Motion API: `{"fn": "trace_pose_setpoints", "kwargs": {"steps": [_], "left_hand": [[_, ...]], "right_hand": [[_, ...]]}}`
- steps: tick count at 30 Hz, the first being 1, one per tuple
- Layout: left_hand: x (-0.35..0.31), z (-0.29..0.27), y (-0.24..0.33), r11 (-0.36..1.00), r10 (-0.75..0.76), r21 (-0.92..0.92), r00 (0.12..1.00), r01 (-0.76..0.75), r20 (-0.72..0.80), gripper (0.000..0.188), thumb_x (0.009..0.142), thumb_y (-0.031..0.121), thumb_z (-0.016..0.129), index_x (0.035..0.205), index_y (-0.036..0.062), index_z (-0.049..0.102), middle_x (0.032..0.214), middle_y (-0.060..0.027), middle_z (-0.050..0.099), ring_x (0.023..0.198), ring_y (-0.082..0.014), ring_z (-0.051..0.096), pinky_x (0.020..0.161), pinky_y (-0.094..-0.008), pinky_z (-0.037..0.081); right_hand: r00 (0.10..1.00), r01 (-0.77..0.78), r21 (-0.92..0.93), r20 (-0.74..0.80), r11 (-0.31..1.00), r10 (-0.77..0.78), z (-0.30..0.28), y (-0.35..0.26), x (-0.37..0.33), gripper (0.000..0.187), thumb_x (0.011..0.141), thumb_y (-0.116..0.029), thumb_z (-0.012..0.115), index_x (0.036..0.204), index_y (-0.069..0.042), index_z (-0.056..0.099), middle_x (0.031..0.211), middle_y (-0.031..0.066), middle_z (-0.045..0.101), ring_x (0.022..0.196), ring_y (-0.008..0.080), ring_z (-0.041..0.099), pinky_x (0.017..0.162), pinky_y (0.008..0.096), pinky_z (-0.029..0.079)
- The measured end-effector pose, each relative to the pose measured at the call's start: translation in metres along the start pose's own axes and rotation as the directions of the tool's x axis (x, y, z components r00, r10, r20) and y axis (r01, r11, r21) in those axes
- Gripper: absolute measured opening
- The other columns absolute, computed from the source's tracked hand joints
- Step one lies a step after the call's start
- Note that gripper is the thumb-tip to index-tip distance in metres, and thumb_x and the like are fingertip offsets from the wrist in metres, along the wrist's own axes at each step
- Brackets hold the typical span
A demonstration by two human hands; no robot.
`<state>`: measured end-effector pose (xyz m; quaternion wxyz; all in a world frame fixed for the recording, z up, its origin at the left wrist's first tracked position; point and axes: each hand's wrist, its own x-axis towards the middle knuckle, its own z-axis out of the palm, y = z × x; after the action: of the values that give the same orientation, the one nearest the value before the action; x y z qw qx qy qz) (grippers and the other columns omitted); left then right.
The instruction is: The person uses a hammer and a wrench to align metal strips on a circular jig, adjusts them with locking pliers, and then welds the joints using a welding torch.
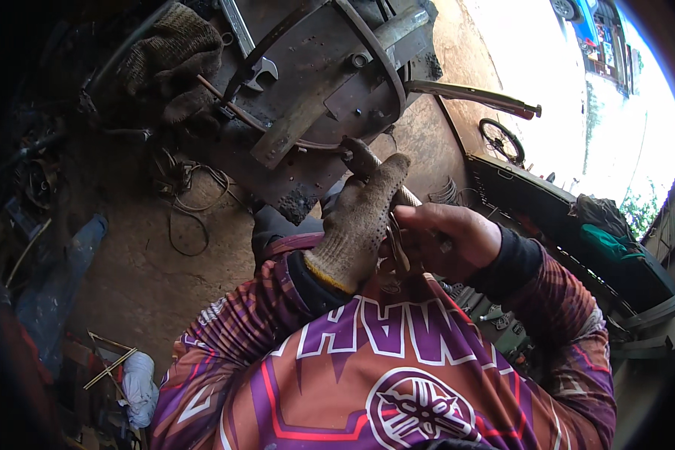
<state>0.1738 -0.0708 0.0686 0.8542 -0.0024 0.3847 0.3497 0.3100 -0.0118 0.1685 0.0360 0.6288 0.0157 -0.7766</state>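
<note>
My left hand [360, 221], in a worn knit glove with dark dots, is closed around a metal hand tool. Past its thumb shows the tool's pale, rough-textured shaft [406, 196], with a dark end [361, 159] near the curved bar. My bare right hand [454, 236] is curled round the tool's near end, thumb laid along it. A flat curved metal piece [399, 251] hangs between the hands; its kind is unclear. Just beyond lies a bent metal bar [386, 64] forming a loop on a dark metal worktop [307, 82].
On the worktop are an open-ended wrench [240, 34], a flat metal bar [292, 131] and a dirty glove [180, 49]. A long metal tool [480, 96] juts past its right edge. Cables [202, 195] lie on the floor. A wheel [502, 141] and a dark case [555, 214] stand right.
</note>
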Motion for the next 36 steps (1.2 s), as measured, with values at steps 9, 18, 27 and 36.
{"fn": "trace_pose_setpoints", "kwargs": {"steps": [9,18,27,36], "left_hand": [[-0.004,0.001,0.012,0.986,-0.097,0.136,0.995,0.093,0.021,0.045,0.093,0.013,0.059,0.137,0.0112,0.050,0.107,-0.0107,0.060,0.094,-0.0185,0.063,0.078,-0.0313,0.054],[-0.003,-0.003,0.005,0.959,0.093,0.258,0.989,-0.119,0.111,0.051,0.088,0.015,0.063,0.136,0.0100,0.048,0.106,-0.0155,0.061,0.093,-0.0246,0.065,0.077,-0.0368,0.055],[0.002,0.002,0.005,0.995,-0.083,-0.056,0.996,0.084,0.023,0.061,0.077,0.015,0.073,0.133,0.0108,0.050,0.105,-0.0174,0.059,0.092,-0.0272,0.065,0.078,-0.0386,0.055],[0.003,0.002,0.012,0.935,-0.270,-0.231,0.962,0.270,0.029,0.054,0.079,0.019,0.072,0.129,0.0100,0.054,0.104,-0.0175,0.058,0.091,-0.0282,0.063,0.078,-0.0397,0.053]], "right_hand": [[0.943,0.319,-0.666,0.153,0.674,-0.295,-0.006,0.003,0.005,0.019,0.086,-0.013,0.063,0.102,-0.001,0.064,0.086,0.0042,0.065,0.076,0.0127,0.062,0.070,0.0281,0.049],[0.996,0.010,-0.390,-0.079,0.921,-0.044,0.012,-0.014,-0.006,0.024,0.091,-0.021,0.063,0.105,-0.002,0.063,0.088,0.0041,0.065,0.075,0.0110,0.061,0.069,0.0256,0.048],[0.978,0.192,-0.642,0.062,0.742,-0.199,-0.010,0.007,0.001,0.026,0.089,-0.021,0.061,0.106,-0.001,0.061,0.091,0.0045,0.065,0.081,0.0115,0.060,0.073,0.0262,0.047],[0.943,0.320,-0.696,0.170,0.643,-0.286,-0.010,0.012,0.006,0.013,0.082,-0.005,0.062,0.092,-0.004,0.069,0.087,0.0111,0.060,0.085,0.0283,0.063,0.073,0.0358,0.052]]}}
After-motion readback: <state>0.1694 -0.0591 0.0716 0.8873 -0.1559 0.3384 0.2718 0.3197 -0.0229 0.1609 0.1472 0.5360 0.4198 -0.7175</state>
